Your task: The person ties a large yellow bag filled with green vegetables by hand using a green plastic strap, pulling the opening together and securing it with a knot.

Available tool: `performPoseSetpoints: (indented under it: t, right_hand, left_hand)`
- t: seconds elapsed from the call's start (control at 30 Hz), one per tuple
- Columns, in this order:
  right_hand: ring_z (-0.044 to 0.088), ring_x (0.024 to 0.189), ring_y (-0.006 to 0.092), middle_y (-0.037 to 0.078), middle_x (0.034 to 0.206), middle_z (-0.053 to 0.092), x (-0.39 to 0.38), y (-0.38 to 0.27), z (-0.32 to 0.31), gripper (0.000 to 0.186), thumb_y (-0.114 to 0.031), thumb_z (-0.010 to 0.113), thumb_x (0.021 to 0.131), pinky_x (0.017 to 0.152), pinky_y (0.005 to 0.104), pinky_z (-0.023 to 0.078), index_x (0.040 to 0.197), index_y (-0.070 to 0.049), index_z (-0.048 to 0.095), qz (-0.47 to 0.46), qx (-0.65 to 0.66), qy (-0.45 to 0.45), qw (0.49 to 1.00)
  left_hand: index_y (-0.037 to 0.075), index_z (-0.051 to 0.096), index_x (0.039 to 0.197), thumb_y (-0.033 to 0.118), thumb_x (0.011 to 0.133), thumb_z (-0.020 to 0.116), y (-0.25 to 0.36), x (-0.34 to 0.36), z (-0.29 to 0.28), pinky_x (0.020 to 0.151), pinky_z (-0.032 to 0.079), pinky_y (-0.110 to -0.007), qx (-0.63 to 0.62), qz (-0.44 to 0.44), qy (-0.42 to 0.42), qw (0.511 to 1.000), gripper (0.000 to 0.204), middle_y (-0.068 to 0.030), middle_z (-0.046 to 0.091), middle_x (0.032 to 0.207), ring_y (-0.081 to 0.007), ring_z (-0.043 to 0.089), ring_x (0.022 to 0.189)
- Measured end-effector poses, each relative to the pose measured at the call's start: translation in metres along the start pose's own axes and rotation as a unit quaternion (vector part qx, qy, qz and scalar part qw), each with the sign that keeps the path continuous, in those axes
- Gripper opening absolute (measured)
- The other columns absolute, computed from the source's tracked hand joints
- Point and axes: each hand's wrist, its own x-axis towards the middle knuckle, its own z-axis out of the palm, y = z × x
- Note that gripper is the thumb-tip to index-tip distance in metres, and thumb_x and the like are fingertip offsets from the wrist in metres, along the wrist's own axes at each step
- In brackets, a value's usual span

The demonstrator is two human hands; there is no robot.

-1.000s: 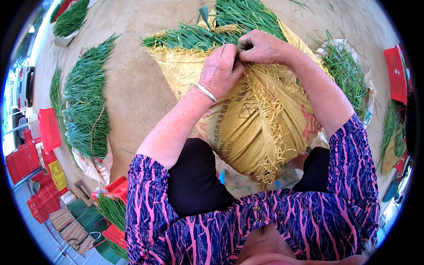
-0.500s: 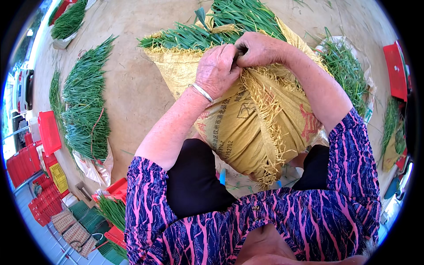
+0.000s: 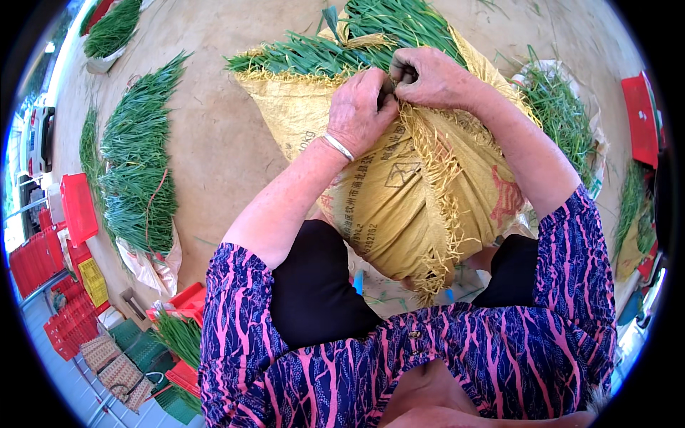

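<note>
A yellow woven sack [image 3: 382,203] with frayed edges is wrapped around a big bundle of long green leafy stalks [image 3: 399,32], whose leaves stick out at the far end. The bundle stands between my knees. My left hand [image 3: 362,113], with a silver bangle at the wrist, is closed in a pinch at the sack's upper edge. Close beside it, my right hand [image 3: 432,78] pinches the frayed edge between thumb and curled fingers. Whatever strand lies between the fingertips is too small to make out. Another strip of yellow sacking is knotted across the leaves beyond my hands.
A long pile of green stalks [image 3: 139,153] lies on white sacking at the left. More greens [image 3: 556,107] lie at the right, near a red crate [image 3: 640,118]. Red baskets [image 3: 71,321] and woven bags [image 3: 118,371] stand at the lower left. Scattered leaves lie on the floor.
Both hands have shifted slightly to the right. The right hand's fingers have opened into a looser pinch, with a small gap now between the two hands. The sack stays in place.
</note>
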Motion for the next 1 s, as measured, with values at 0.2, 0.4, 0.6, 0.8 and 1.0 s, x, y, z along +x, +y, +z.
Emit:
performPoseSetpoints:
  t: [0.2,0.4,0.6,0.8,1.0]
  right_hand:
    - [0.047,0.058,0.0152,0.011,0.060,0.052,0.008,-0.008,-0.012,0.021,-0.016,0.065,0.069,0.057,0.0316,0.043,0.072,0.004,0.057,-0.001,-0.033,-0.107,0.994]
    - [0.059,0.061,0.0226,0.014,0.068,0.065,0.015,0.000,-0.017,0.024,-0.024,0.065,0.065,0.060,0.0343,0.048,0.074,-0.001,0.068,0.032,0.020,-0.170,0.985]
    - [0.055,0.059,0.0202,0.012,0.064,0.062,0.007,0.001,-0.006,0.026,-0.026,0.066,0.067,0.059,0.0344,0.047,0.073,0.000,0.065,0.031,-0.005,-0.069,0.997]
    - [0.055,0.063,0.0163,0.010,0.066,0.061,-0.002,0.001,-0.008,0.026,-0.025,0.064,0.072,0.063,0.0318,0.047,0.078,0.000,0.067,0.057,0.059,-0.040,0.996]
    - [0.054,0.065,0.0132,0.007,0.069,0.063,0.010,-0.006,-0.018,0.029,-0.025,0.064,0.073,0.064,0.0298,0.046,0.083,0.002,0.068,0.036,0.074,-0.146,0.986]
  left_hand:
    - [0.004,0.053,0.086,0.005,0.076,0.064,0.001,-0.001,-0.005,0.063,0.048,-0.041,0.010,0.004,0.004,1.000,0.015,-0.0130,0.059,0.075,-0.0312,0.059,0.069]
    - [0.006,0.053,0.087,0.006,0.075,0.065,0.003,0.004,-0.008,0.064,0.048,-0.041,0.048,0.033,0.004,0.998,0.016,-0.0123,0.059,0.076,-0.0316,0.059,0.071]
    - [0.005,0.053,0.087,0.006,0.077,0.064,0.002,-0.001,-0.005,0.064,0.049,-0.041,0.041,0.007,-0.013,0.999,0.015,-0.0127,0.059,0.076,-0.0314,0.060,0.070]
    - [0.004,0.054,0.089,0.005,0.078,0.063,0.003,-0.003,-0.004,0.065,0.050,-0.039,-0.026,-0.036,-0.006,0.999,0.014,-0.0130,0.060,0.076,-0.0310,0.061,0.070]
    - [0.003,0.053,0.088,0.005,0.078,0.062,0.002,-0.004,-0.005,0.065,0.049,-0.038,-0.017,-0.020,0.004,1.000,0.013,-0.0128,0.059,0.077,-0.0305,0.060,0.070]
